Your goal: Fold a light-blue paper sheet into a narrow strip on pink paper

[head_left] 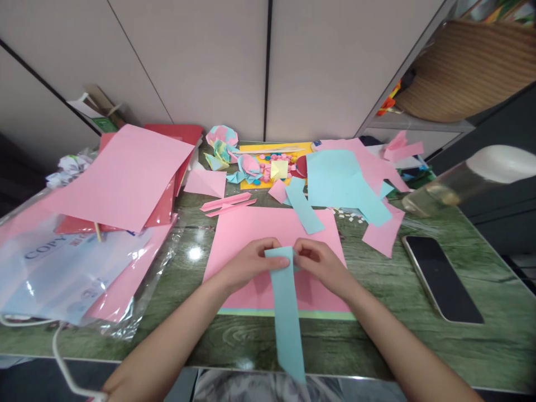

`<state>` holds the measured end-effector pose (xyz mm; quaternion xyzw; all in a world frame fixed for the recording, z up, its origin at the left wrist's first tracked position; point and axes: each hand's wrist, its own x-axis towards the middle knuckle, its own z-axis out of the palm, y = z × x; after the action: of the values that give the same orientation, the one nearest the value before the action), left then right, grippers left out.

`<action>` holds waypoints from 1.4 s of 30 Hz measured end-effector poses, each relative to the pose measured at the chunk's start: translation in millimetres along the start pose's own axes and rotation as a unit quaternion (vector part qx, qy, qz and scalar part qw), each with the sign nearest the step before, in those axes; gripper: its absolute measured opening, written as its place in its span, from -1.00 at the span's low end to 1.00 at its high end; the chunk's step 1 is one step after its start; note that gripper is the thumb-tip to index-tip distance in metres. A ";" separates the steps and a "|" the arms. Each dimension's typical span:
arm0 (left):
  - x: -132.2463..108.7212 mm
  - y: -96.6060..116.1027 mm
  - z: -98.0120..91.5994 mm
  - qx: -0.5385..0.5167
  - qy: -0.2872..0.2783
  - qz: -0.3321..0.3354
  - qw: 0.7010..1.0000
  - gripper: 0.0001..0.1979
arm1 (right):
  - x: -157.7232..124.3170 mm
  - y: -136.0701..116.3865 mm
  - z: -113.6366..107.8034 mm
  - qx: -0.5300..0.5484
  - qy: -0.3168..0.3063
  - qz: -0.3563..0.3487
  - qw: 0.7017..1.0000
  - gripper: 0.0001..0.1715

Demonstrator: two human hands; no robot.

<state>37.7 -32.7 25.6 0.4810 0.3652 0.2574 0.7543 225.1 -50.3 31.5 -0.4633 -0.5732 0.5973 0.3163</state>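
Between my hands hangs a long light-blue paper strip (287,312), its lower end reaching past the table's front edge. My left hand (262,258) pinches the top of the strip, thumb on the near face. At the strip's upper right edge, my right hand (319,262) has its fingers curled closed on the paper; its fingertips are partly hidden. Both hands are above a large pink paper sheet (243,234) lying flat, with a green edge showing under it. Just beyond lies another light-blue strip (305,206), overlapping the pink sheet.
A phone (443,279) lies at right, with a tilted clear bottle (452,184) behind it. Blue sheets (333,176) and pink scraps lie at the back, near folded paper flowers (249,166). A plastic paper packet (75,273) and a white cable (62,357) are at left.
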 end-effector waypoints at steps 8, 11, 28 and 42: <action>-1.9 5.4 -0.9 0.107 0.032 0.040 0.993 -0.78 | 1.1 -0.5 -2.4 -0.028 0.037 -0.008 0.999 -0.80; -2.4 7.7 -1.4 0.163 0.039 0.061 0.984 -0.82 | 0.0 -1.8 -3.9 -0.080 0.033 -0.020 0.996 -0.80; -14.5 13.9 9.0 0.268 -0.013 0.073 0.960 -0.79 | -10.8 -8.5 -0.9 -0.142 -0.034 -0.052 0.988 -0.86; -20.3 14.3 16.1 0.322 0.014 0.139 0.936 -0.80 | -14.2 -7.1 2.4 -0.143 -0.006 -0.098 0.985 -0.86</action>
<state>37.8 -50.5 49.2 0.7406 0.3680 0.2351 0.5106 227.1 -63.1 41.0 -0.4415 -0.6974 0.4782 0.3001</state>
